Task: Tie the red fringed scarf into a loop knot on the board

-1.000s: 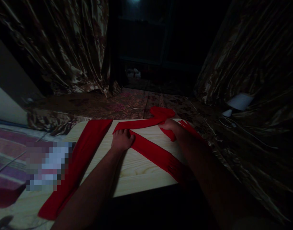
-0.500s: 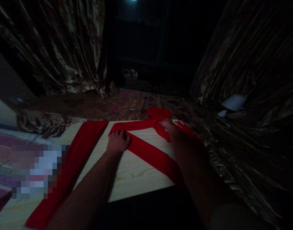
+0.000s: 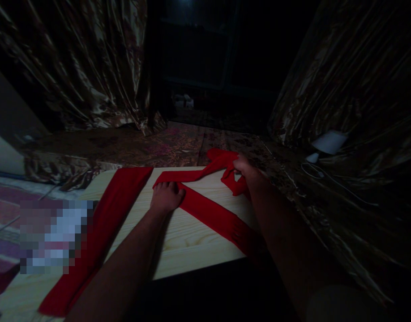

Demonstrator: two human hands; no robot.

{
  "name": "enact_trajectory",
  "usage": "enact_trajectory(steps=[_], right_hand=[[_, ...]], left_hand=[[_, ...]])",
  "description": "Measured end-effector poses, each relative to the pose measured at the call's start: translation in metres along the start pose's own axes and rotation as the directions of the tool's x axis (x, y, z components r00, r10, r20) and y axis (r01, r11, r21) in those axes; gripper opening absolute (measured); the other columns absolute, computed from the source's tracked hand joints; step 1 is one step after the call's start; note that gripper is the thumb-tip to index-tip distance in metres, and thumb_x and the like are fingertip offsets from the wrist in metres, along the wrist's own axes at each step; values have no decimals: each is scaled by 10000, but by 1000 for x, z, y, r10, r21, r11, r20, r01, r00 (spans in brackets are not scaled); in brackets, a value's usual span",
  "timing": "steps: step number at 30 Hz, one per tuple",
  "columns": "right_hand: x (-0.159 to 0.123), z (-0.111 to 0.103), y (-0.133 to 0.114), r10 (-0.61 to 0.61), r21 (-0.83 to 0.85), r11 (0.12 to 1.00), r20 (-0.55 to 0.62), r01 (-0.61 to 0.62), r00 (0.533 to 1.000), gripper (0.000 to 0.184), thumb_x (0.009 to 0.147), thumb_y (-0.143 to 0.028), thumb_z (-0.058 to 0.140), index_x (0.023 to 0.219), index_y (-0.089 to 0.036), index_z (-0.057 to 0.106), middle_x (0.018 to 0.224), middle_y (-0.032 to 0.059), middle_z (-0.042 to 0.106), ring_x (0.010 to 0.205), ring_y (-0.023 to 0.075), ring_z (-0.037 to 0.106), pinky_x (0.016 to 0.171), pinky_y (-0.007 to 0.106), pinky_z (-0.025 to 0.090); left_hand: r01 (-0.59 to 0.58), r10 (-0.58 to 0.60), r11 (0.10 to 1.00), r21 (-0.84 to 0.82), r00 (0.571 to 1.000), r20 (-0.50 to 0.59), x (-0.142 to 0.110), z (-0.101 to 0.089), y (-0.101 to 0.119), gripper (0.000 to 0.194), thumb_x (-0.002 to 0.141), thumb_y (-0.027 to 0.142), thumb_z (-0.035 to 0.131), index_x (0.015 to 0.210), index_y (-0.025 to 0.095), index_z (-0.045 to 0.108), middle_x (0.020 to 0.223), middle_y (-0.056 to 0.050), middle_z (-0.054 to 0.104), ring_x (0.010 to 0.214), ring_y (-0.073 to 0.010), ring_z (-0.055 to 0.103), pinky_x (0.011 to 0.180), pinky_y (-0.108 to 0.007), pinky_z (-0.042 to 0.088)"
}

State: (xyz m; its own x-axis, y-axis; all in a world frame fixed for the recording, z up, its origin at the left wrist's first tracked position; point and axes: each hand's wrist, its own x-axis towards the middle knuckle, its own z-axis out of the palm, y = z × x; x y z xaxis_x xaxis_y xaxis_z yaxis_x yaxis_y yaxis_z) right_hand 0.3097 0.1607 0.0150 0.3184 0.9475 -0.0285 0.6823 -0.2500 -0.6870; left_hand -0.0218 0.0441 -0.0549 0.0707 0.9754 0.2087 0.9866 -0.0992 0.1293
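My left hand (image 3: 165,197) lies flat on a folded bend of a long red cloth strip (image 3: 208,213), pressing it to the pale wooden table (image 3: 185,239). From under that hand, one length runs toward the near right side and another toward the far edge. My right hand (image 3: 242,164) is closed on the bunched far part of this red cloth, lifting it slightly at the table's far right; its fingertips are partly hidden. A separate-looking flat red cloth band (image 3: 104,232) stretches diagonally along the table's left side.
Patterned curtains (image 3: 114,89) hang on both sides of a dark window. Patterned fabric (image 3: 151,145) covers a low surface beyond the table. A white lamp-like object (image 3: 329,142) with a cable lies at the right. A blurred-out patch covers part of the left side.
My right hand has moved slightly right and away with the bunched red cloth, drawing the far length along. My left hand stays in place.
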Motion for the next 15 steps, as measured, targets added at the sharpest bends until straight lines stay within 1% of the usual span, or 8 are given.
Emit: enact_trajectory(steps=[2,4,6,8,10,11,13,15], right_hand=[[-4,-4,2,2,34,999,-6,-2,1000,329,886,-170,576,1213,-167,615,873,71,721,574,139,646,573,246,523],[-8,-9,3,-14,18,1000,-42,15,999,307,855,-148,587,1159,-169,630,832,50,711,564,130,622,574,235,511],[-11,-15,3,-55,-21,998,-82,53,995,259,827,-120,583,1074,-160,650,813,48,704,595,137,618,596,231,503],[-13,-20,2,-95,-44,995,-99,91,990,228,809,-92,572,1011,-157,656,843,52,707,651,140,623,637,225,501],[-13,-23,1,-116,-43,993,-93,112,989,246,798,-89,578,1022,-156,652,877,50,709,688,136,622,664,218,498],[-14,-24,1,-121,-39,992,-78,118,990,279,793,-95,586,1057,-157,650,883,47,709,689,133,618,664,216,496],[-16,-27,1,-128,-29,991,-15,127,992,418,775,-104,601,1185,-180,629,881,31,709,657,125,608,643,214,490],[-20,-31,2,-129,-26,991,113,133,985,592,755,-103,605,1329,-242,572,894,10,714,619,120,602,614,217,485]], left_hand=[[-3,3,1000,-6,1000,0,0,-1,0,631,913,604,357,1176,110,648,1202,-229,659,1154,-385,583,997,-481,408],[-3,3,1000,-10,1000,-2,-1,-1,1,629,912,601,359,1176,108,649,1193,-231,665,1146,-385,588,993,-484,410],[0,0,1000,-11,1000,0,-1,-2,1,629,911,599,361,1169,105,653,1183,-234,671,1136,-387,593,983,-485,414],[4,-3,1000,-9,1000,5,-1,-2,1,629,910,601,359,1153,104,660,1175,-235,676,1126,-389,599,973,-483,419],[9,-9,1000,-4,1000,9,0,-2,1,632,910,608,355,1139,108,667,1167,-231,681,1119,-389,604,967,-484,421],[10,-10,1000,-1,1000,9,0,-2,0,631,910,610,354,1133,111,669,1164,-229,683,1119,-389,604,968,-484,421],[8,-8,1000,1,1000,10,0,-1,0,627,909,615,354,1113,118,678,1152,-226,687,1119,-390,603,965,-483,423],[1,-1,1000,3,1000,3,1,0,-1,625,908,619,355,1090,121,686,1138,-227,689,1113,-389,605,959,-480,428]])
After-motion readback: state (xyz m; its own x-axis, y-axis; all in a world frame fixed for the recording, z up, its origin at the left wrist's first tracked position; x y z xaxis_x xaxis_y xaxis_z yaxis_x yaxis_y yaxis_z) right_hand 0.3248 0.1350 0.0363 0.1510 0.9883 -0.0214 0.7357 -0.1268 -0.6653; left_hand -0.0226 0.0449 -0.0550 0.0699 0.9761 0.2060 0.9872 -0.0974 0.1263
